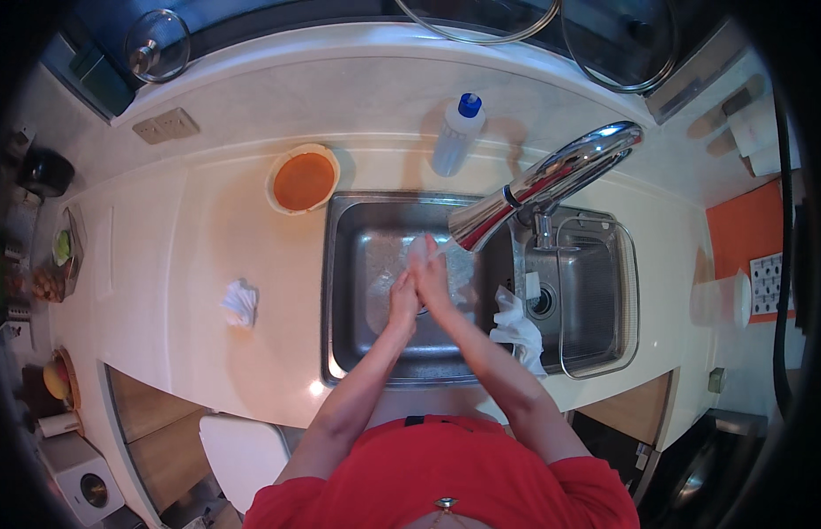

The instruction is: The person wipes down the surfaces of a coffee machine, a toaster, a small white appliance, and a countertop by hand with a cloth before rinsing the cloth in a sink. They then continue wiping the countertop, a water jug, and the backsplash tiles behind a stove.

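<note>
Both hands are together over the large basin of the stainless steel sink, under the spout of the chrome faucet. Water runs from the spout onto my right hand. At its fingertips is something pale and whitish, too blurred to tell whether it is a held thing or water. My left hand lies against the right one, lower and to its left; whether it holds anything is hidden. A white crumpled cloth hangs over the divider between the basins, right of my right forearm.
A bowl of orange-brown content and a bottle with a blue cap stand behind the sink. A crumpled white cloth or tissue lies on the left counter. A wire mesh basket sits in the small basin.
</note>
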Demonstrator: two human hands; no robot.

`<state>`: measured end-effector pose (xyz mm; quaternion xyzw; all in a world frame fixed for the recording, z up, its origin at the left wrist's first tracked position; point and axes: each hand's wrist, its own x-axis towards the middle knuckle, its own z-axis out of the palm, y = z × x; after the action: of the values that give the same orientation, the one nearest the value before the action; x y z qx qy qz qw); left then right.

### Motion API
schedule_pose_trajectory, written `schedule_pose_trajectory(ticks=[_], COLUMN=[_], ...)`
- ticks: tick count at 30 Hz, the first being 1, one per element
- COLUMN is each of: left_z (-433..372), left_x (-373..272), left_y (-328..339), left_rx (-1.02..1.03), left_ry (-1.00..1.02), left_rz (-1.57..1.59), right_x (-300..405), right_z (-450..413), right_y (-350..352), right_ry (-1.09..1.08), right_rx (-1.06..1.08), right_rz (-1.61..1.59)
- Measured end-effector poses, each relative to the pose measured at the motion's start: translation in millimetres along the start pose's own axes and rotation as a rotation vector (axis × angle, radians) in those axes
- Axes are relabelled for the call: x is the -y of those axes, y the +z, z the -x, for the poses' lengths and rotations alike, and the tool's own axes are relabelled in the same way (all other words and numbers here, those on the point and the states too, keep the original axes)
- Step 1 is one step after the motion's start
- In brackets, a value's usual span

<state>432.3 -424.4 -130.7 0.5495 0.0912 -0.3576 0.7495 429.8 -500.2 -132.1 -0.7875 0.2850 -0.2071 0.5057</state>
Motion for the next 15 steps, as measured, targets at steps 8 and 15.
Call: schedule_pose_trajectory(ticks=[8,15], left_z=[6,16], left_x=[9,-14], left_y=[-6,-8], left_rx=[0.061,-0.050], left_ry=[0.228,0.457], left_rz=[-0.786,-1.295], right_x=[-40,-33], right_z=[-43,16], right_y=[-20,10], right_ry=[0.968,-0.067], right_rx=[0.308,-0.112], right_rz=[-0.763,-0.112])
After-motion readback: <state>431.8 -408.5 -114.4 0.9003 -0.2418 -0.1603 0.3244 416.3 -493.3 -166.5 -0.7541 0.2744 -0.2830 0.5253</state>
